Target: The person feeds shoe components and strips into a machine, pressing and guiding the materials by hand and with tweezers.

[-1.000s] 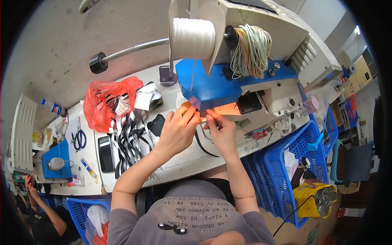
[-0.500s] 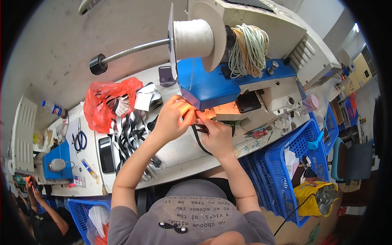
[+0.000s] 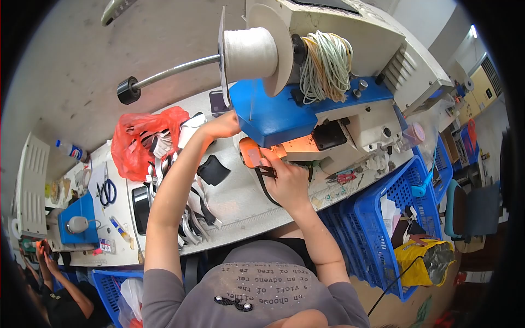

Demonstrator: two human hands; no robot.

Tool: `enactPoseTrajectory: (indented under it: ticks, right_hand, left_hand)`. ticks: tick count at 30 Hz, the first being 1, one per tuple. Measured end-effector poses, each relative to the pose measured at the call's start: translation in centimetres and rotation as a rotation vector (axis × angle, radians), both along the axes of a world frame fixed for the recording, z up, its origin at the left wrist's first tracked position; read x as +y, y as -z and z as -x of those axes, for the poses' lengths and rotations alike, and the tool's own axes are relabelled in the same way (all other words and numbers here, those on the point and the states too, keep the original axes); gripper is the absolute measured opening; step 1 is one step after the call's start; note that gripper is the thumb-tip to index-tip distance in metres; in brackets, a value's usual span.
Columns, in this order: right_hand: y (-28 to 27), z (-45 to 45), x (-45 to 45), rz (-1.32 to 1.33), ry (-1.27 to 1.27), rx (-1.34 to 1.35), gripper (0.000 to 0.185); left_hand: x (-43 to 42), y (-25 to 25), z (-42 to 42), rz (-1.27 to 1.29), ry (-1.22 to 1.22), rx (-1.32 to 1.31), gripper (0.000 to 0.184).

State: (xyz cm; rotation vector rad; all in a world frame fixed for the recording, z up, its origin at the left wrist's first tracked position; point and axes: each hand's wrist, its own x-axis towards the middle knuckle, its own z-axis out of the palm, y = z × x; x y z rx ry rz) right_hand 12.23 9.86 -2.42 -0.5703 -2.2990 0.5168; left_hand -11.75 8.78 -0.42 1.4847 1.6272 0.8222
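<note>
My left hand (image 3: pixel 227 126) reaches to the left side of the blue sewing machine head (image 3: pixel 276 117); its fingers are hidden behind the housing. Below the head lies a small flat piece (image 3: pixel 251 154), lit orange by the machine's lamp. The fingertips of my right hand (image 3: pixel 290 183) rest at this piece's right edge. Dark prongs that look like thread snips (image 3: pixel 267 172) stick out from under my curled right fingers. A black strap (image 3: pixel 265 188) loops down beside that hand. To the left, a black fabric piece (image 3: pixel 213 170) lies on the table.
White and black straps (image 3: pixel 194 216) lie by a red plastic bag (image 3: pixel 145 139) on the left. A phone (image 3: pixel 140 210) and blue-handled scissors (image 3: pixel 106 191) are farther left. Overhead hangs a white spool (image 3: pixel 251 53). Blue crates (image 3: pixel 377 218) stand at right. Another person sits at lower left.
My left hand has left the orange-lit piece and moved up and left, to the side of the machine head. The black fabric piece now shows fully. My right hand has barely moved.
</note>
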Motion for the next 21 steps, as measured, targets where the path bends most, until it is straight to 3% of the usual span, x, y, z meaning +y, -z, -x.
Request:
enactPoseTrajectory:
  ticks: [8, 11, 14, 17, 21]
  right_hand:
    - [-0.7, -0.2, 0.3, 0.093, -0.039, -0.061, 0.042]
    - [-1.8, -1.1, 0.1, 0.210, -0.052, -0.147, 0.039]
    - [-2.7, -2.1, -0.2, 0.246, -0.102, 0.015, 0.034]
    - [-2.9, -2.9, 0.5, 0.032, -0.100, -0.003, 0.030]
    - [-4.3, -2.6, -0.3, -0.075, 0.061, -0.203, 0.026]
  left_hand:
    - [-0.8, 0.7, -0.4, -0.158, -0.196, -0.138, 0.025]
    - [-1.8, 1.1, 0.1, -0.293, -0.163, -0.124, 0.018]
    - [-3.5, 0.9, -0.9, -0.491, -0.284, 0.154, 0.012]
    - [-6.1, 0.0, -2.2, -0.659, -0.306, 0.271, 0.010]
    - [-8.3, -0.9, -4.9, -0.882, -0.296, 0.654, 0.010]
